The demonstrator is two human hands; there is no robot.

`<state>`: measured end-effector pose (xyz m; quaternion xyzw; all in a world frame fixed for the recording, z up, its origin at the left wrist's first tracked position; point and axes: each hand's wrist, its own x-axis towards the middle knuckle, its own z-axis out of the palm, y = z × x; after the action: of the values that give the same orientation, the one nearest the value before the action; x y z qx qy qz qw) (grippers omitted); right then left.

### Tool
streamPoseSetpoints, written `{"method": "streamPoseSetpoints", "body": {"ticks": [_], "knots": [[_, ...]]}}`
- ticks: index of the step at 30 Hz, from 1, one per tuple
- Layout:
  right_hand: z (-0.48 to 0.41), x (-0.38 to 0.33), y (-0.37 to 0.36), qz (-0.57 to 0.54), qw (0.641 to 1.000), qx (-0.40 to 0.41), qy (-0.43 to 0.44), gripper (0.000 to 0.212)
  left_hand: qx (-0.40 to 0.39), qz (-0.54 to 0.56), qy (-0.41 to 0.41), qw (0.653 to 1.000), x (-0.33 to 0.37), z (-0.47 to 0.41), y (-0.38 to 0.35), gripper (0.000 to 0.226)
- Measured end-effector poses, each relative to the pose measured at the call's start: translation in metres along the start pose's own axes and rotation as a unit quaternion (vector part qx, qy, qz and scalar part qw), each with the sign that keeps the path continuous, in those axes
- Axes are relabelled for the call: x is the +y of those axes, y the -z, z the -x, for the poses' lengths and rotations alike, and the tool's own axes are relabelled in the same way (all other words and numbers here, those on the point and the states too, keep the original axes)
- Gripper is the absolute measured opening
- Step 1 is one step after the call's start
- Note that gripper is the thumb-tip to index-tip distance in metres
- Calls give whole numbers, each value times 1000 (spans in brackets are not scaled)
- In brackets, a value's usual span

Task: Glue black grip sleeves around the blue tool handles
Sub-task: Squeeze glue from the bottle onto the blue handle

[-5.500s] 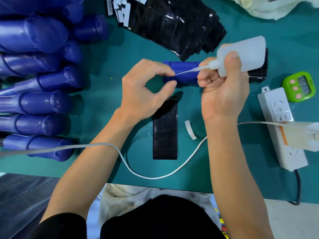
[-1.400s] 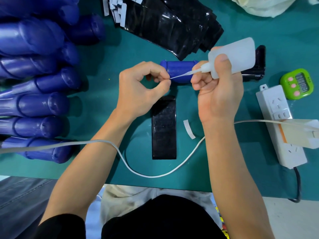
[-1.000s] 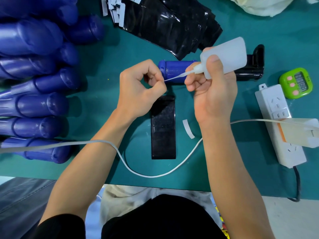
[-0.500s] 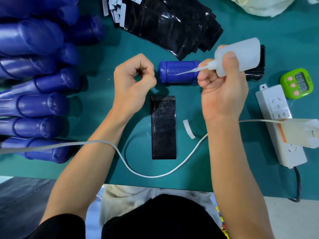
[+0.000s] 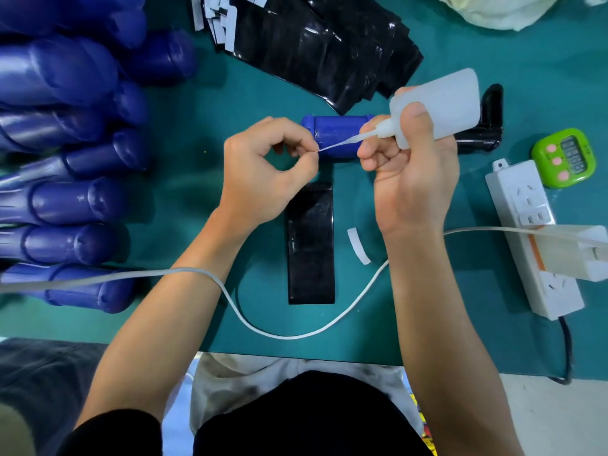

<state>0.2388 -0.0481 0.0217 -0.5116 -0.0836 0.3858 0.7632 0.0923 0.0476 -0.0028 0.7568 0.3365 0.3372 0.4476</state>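
View: head camera, the only one given.
Left hand (image 5: pixel 263 172): thumb and forefinger are curled and pinched together at the tip of the nozzle (image 5: pixel 342 143). Whether anything else is held there cannot be told.
Right hand (image 5: pixel 411 179): wrapped round the white glue bottle (image 5: pixel 441 103), thumb pressed on its body. The nozzle is aimed towards the person's left.
Blue tool handle (image 5: pixel 335 136): laid on the desk (image 5: pixel 204 93) just beyond both hands. It is untouched by the left hand, and its middle is hidden behind the right hand and the bottle.
Handle axis: left to right across the desk. The rounded blue butt is pointed to the person's left and the black head end (image 5: pixel 490 126) to the right.
Nearer hand: the butt is just beside the left fingertips, while the nozzle is held over the blue barrel.
Black grip sleeve (image 5: pixel 311 241): laid flat between the forearms, nearer the person than the handle. Its long axis runs near to far, square to the handle, and its far edge is near the barrel but apart from it.
Deciding relation: judged to be sleeve against handle. The two axes are crossed, so glue could be laid along the barrel and the sleeve wrapped round it.
Stock: bare blue handles (image 5: pixel 65 199) are piled at the left, and spare sleeves (image 5: pixel 322 47) are stacked beyond the handle.
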Motion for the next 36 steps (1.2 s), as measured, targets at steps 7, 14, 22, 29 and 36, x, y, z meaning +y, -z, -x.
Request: {"method": "streamPoseSetpoints", "body": {"ticks": [7, 14, 22, 29, 36], "knots": [[2, -2, -3, 11, 1000, -6, 7, 29, 2, 5, 46, 999, 2, 1, -1, 18], [2, -2, 0, 20, 1000, 13, 4, 16, 12, 8, 17, 1000, -2, 1, 0, 25], [5, -5, -5, 45, 999, 4, 9, 37, 5, 7, 1, 1000, 0, 0, 1, 25], [5, -3, -5, 57, 998, -33, 16, 20, 1, 1, 53, 999, 5, -2, -1, 18], [6, 2, -3, 43, 998, -25, 27, 22, 14, 31, 90, 995, 7, -2, -4, 12]]}}
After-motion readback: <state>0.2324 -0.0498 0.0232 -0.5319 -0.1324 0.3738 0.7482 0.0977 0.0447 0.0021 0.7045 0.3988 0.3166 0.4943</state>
